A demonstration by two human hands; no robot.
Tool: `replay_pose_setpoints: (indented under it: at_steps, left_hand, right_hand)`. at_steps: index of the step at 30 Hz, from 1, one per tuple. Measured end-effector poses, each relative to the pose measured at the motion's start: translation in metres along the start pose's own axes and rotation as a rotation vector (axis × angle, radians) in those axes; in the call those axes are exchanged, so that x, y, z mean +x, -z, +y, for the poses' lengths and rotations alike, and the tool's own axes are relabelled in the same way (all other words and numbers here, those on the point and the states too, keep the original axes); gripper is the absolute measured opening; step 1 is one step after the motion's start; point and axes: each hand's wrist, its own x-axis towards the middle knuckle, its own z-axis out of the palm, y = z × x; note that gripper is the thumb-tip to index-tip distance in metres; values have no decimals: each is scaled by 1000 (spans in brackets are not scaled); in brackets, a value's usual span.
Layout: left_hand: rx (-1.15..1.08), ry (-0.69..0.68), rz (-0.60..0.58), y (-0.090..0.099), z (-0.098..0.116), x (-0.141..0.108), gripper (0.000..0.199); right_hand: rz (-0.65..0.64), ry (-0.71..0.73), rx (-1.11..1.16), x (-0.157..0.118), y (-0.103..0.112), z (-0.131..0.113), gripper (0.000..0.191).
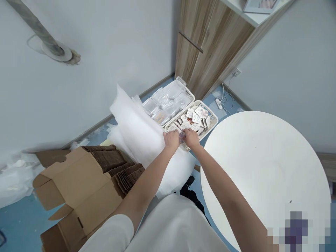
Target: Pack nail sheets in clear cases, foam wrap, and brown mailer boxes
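Note:
Both my arms reach forward to the near end of a white plastic basket (pixel 214 122) filled with small printed cards (pixel 196 117). My left hand (pixel 172 139) is closed at the basket's near left corner, beside the white foam sheeting. Close to its right, my right hand (pixel 191 137) has its fingers curled. Between the two hands, both pinch a small clear plastic packet (pixel 181 137) with a purplish tint; the fingers hide much of it, and its contents are too small to tell.
A second white basket (pixel 193 97) holds several clear plastic-wrapped packs (pixel 170 98). White foam sheeting (pixel 141 129) bulges beside the baskets. Flattened cardboard boxes (pixel 78 178) lie at the left. A round white table (pixel 262 157) stands at the right. A wooden cabinet (pixel 202 38) and a power strip (pixel 218 103) are behind.

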Motion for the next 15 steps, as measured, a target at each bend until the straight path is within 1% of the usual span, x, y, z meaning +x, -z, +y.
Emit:
replay_pose_setpoints:
  at_steps: [2,4,8,11,13,15]
  left_hand:
    - [-46,-21,84,1,0,-4,29]
    - [-110,-50,143,3,1,-7,34]
    - [-279,-88,178,10,3,-9,29]
    - [-422,-110,169,17,6,-10,21]
    - [-553,-137,130,19,12,-13,19]
    - [-724,-165,89,20,23,-20,18]
  right_hand:
    - [40,21,81,0,2,2,28]
    - [88,57,174,-1,5,4,28]
    - [183,163,362,-7,16,8,31]
    - [252,214,509,-18,29,16,34]
    - [295,202,624,-32,41,24,37]
    - [349,168,729,-52,51,35,40]
